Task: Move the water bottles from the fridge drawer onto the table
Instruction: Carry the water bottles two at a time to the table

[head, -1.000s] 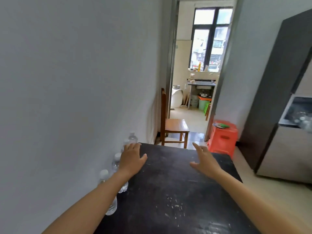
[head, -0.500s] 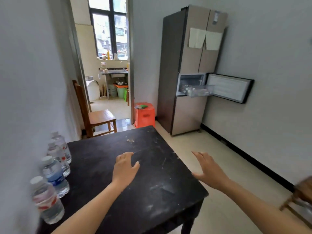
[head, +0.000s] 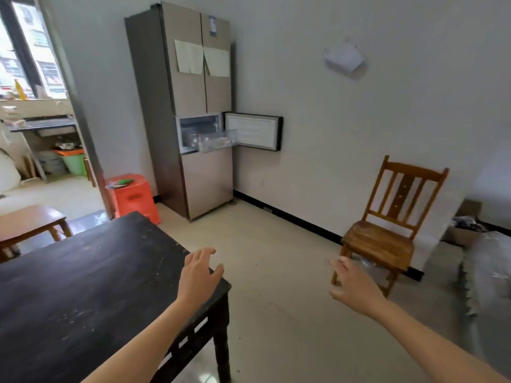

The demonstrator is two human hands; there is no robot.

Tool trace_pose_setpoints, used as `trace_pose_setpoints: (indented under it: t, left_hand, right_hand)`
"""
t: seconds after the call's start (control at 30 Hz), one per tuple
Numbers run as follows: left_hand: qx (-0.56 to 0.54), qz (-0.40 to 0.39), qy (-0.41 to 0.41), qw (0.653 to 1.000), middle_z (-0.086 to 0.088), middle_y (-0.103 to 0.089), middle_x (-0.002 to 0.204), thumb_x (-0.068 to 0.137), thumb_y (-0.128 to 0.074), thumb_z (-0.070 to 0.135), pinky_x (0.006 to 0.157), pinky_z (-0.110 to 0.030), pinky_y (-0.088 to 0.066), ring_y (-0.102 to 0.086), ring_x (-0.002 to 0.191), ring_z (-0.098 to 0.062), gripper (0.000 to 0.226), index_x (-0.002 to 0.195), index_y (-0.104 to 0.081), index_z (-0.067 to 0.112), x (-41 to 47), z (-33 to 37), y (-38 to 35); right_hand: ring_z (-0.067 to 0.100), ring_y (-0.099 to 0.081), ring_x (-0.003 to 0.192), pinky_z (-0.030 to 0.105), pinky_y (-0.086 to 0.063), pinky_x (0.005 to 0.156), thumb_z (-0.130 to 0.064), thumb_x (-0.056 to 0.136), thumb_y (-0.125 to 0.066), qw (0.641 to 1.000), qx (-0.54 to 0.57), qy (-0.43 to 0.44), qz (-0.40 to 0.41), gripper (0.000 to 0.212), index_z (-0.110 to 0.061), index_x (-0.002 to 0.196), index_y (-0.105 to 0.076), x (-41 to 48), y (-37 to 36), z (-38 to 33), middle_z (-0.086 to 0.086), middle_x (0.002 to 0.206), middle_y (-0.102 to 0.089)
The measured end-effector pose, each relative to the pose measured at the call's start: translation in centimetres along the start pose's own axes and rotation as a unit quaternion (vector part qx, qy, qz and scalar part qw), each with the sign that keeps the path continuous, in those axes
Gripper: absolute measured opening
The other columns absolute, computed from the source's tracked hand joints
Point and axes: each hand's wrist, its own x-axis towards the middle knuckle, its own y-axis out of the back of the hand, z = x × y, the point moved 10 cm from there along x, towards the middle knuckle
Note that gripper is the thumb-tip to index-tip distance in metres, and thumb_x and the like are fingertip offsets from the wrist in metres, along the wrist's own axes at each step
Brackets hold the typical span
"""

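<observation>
- Table (head: pixel 69 286): dark, scuffed top, lower left of the view. The row of bottles that stood along its wall edge half a second ago is now out of frame, because the view has swung right, away from the wall.
- Left hand (head: pixel 200 275): empty, fingers spread and relaxed, palm down. It has drifted from over the table's middle to its near right corner.
- Fridge (head: pixel 190 87): tall, beige-grey, two papers on its upper doors. It has come from the right of the view to upper centre-left, well apart from the table. Judgement: the person is turning back for another load.
- Fridge drawer (head: pixel 218 142): clear plastic, pulled out of the middle compartment. The small compartment door (head: pixel 253 131) is swung wide to its right.
- Water bottles (head: pixel 206 140): still in the drawer, clear with pale caps, apparently lying on their sides. They are too small and blurred to count. Judgement: the task is unfinished.
- Right hand (head: pixel 352 283): empty, fingers loosely extended, held out over the floor.
- Wooden chair (head: pixel 384 233): newly in view by the right wall, just behind the right hand.
</observation>
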Motion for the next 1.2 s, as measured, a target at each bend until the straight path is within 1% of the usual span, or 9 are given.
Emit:
trace_pose_setpoints:
  t: [0.1, 0.2, 0.33, 0.43, 0.67, 0.83, 0.93, 1.1, 1.2]
  left_hand:
    - [-0.012, -0.018, 0.007, 1.0, -0.005, -0.05, 0.132, 0.089, -0.055, 0.023, 0.102, -0.035, -0.034, -0.034, 0.128, -0.022, 0.04, 0.127, -0.048, 0.012, -2.3, 4.6, -4.9]
    - [-0.022, -0.032, 0.007, 0.999, -0.005, -0.05, 0.132, 0.09, -0.054, 0.024, 0.102, -0.035, -0.034, -0.034, 0.128, -0.022, 0.04, 0.127, -0.048, 0.012, -5.3, 9.6, -9.9]
    - [-0.024, -0.043, -0.017, 0.999, -0.003, -0.048, 0.134, 0.091, -0.053, 0.024, 0.103, -0.03, -0.029, -0.032, 0.13, -0.02, 0.039, 0.128, -0.047, 0.012, -7.9, 14.9, -14.2]
    - [-0.012, -0.06, -0.021, 0.998, -0.005, -0.047, 0.135, 0.091, -0.053, 0.022, 0.105, -0.032, -0.028, -0.03, 0.132, -0.022, 0.04, 0.128, -0.046, 0.011, -9.4, 17.0, -16.3]
    - [0.026, -0.053, -0.044, 0.997, -0.01, -0.045, 0.138, 0.089, -0.056, 0.02, 0.107, -0.038, -0.027, -0.029, 0.133, -0.026, 0.042, 0.129, -0.047, 0.007, -9.5, 20.1, -16.9]
    - [0.054, -0.028, -0.066, 0.996, -0.009, -0.045, 0.14, 0.088, -0.057, 0.02, 0.107, -0.04, -0.027, -0.03, 0.133, -0.027, 0.044, 0.129, -0.047, 0.007, -8.0, 20.7, -16.2]
    - [0.042, -0.012, -0.069, 0.997, -0.008, -0.045, 0.141, 0.088, -0.058, 0.021, 0.107, -0.042, -0.027, -0.03, 0.133, -0.027, 0.045, 0.13, -0.046, 0.007, -6.2, 20.8, -16.2]
    - [0.02, -0.012, -0.052, 0.998, -0.008, -0.043, 0.142, 0.089, -0.057, 0.022, 0.107, -0.043, -0.027, -0.028, 0.135, -0.027, 0.047, 0.132, -0.044, 0.007, -2.2, 20.9, -17.7]
    - [0.014, -0.006, -0.052, 0.999, -0.009, -0.044, 0.142, 0.088, -0.057, 0.022, 0.107, -0.044, -0.028, -0.028, 0.134, -0.028, 0.047, 0.131, -0.045, 0.007, 1.2, 21.0, -18.4]
  right_hand:
    - [0.02, -0.027, 0.136, 0.027, -0.034, 0.104, -0.034, 0.087, -0.055, 1.0, -0.001, -0.005, -0.003, 0.071, -0.021, 0.146, -0.018, -3.5, 0.9, 5.9, 0.003, 0.149, -0.022]
    - [0.019, -0.026, 0.137, 0.029, -0.032, 0.107, -0.035, 0.087, -0.056, 1.0, -0.01, -0.013, -0.006, 0.071, -0.023, 0.146, -0.018, -7.3, 1.8, 12.6, 0.002, 0.151, -0.02]
    - [0.017, -0.024, 0.138, 0.027, -0.028, 0.108, -0.038, 0.09, -0.053, 1.0, -0.011, -0.025, -0.001, 0.07, -0.023, 0.147, -0.015, -10.4, 3.4, 19.4, 0.001, 0.151, -0.019]
    - [0.019, -0.025, 0.137, 0.028, -0.026, 0.108, -0.039, 0.091, -0.052, 0.999, -0.007, -0.035, -0.006, 0.07, -0.024, 0.147, -0.014, -12.2, 3.8, 23.0, 0.001, 0.151, -0.02]
    - [0.021, -0.02, 0.14, 0.032, -0.023, 0.111, -0.043, 0.091, -0.048, 0.998, -0.05, -0.019, 0.014, 0.064, -0.024, 0.146, -0.021, -12.3, 4.6, 26.8, 0.005, 0.153, -0.021]
    - [0.02, -0.021, 0.14, 0.037, -0.017, 0.112, -0.045, 0.092, -0.044, 0.996, -0.076, 0.001, 0.04, 0.047, -0.026, 0.135, -0.045, -9.5, 5.7, 27.0, 0.003, 0.149, -0.032]
    - [0.018, -0.027, 0.137, 0.038, -0.015, 0.112, -0.045, 0.093, -0.043, 0.995, -0.078, 0.009, 0.054, 0.042, -0.024, 0.128, -0.053, -7.1, 6.8, 26.5, -0.001, 0.142, -0.041]
    - [0.019, -0.027, 0.136, 0.042, -0.016, 0.113, -0.045, 0.093, -0.042, 0.993, -0.115, 0.018, 0.032, 0.04, -0.025, 0.125, -0.055, -2.2, 8.2, 26.4, -0.001, 0.14, -0.043]
    - [0.019, -0.027, 0.135, 0.04, -0.017, 0.111, -0.043, 0.093, -0.043, 0.993, -0.106, 0.013, 0.044, 0.039, -0.025, 0.126, -0.053, 0.9, 9.4, 26.5, -0.001, 0.14, -0.042]
